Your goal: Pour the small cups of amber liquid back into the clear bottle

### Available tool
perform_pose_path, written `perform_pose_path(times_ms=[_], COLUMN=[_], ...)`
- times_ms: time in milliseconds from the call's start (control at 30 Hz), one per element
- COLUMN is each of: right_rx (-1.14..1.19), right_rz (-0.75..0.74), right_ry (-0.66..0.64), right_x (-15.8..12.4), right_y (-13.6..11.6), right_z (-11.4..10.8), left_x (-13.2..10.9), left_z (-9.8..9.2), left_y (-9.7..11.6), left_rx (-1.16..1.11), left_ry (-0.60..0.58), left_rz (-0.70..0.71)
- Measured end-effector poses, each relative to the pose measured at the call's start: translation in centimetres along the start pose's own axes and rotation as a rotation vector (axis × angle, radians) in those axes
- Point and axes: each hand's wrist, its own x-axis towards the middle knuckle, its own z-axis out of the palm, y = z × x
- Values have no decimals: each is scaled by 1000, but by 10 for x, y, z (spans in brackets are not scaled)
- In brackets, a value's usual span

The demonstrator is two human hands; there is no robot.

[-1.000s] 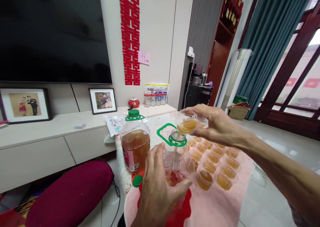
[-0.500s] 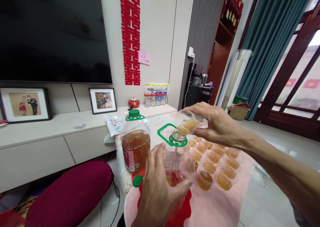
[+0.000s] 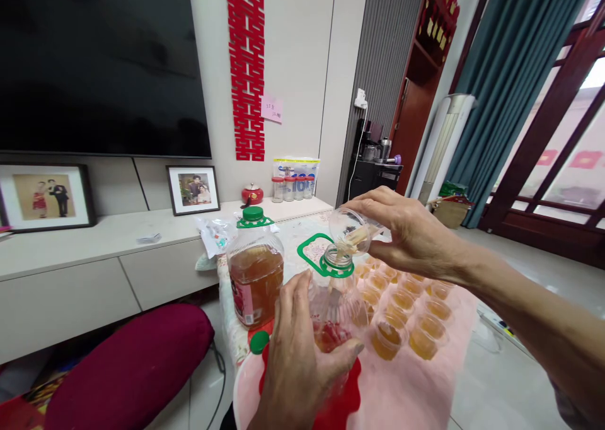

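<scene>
My right hand [image 3: 401, 225] grips a clear plastic cup [image 3: 347, 225], tilted over the mouth of an open clear bottle [image 3: 343, 297]. Pale liquid runs from the cup into the bottle's neck, which has a green ring handle [image 3: 314, 253]. Around the bottle's near left side my left hand [image 3: 302, 348] is wrapped, thumb in front. The bottle stands upright on a red scalloped mat [image 3: 352, 392], with some amber liquid low inside. A loose green cap [image 3: 259, 342] lies left of my left hand. Further left stands a capped bottle [image 3: 258, 285] of amber liquid.
Several cups of amber liquid [image 3: 428, 335] stand in rows on the pink-covered table [image 3: 406, 392], right of the bottle. A maroon stool [image 3: 132, 367] is at lower left. Behind are a white cabinet [image 3: 165, 260], framed photos and red-lidded jars [image 3: 278, 190].
The cup in my right hand is tipped further and holds less liquid. My left hand has stayed in place on the bottle.
</scene>
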Motion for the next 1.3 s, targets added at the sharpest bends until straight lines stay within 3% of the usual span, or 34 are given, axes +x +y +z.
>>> perform_pose_path(times_ms=[633, 967, 1167, 1300], right_rx=[-260, -289, -245, -113], right_rz=[-199, -223, -189, -37], right_ry=[-1, -24, -2, -1], right_x=[17, 19, 18, 8], right_y=[-18, -21, -19, -10], right_z=[0, 1, 2, 1], left_x=[1, 1, 1, -1], left_z=[-1, -2, 0, 3], left_y=[2, 6, -2, -9], left_rx=[8, 16, 42, 84], left_ry=[-2, -23, 24, 142], left_rz=[-11, -19, 12, 139])
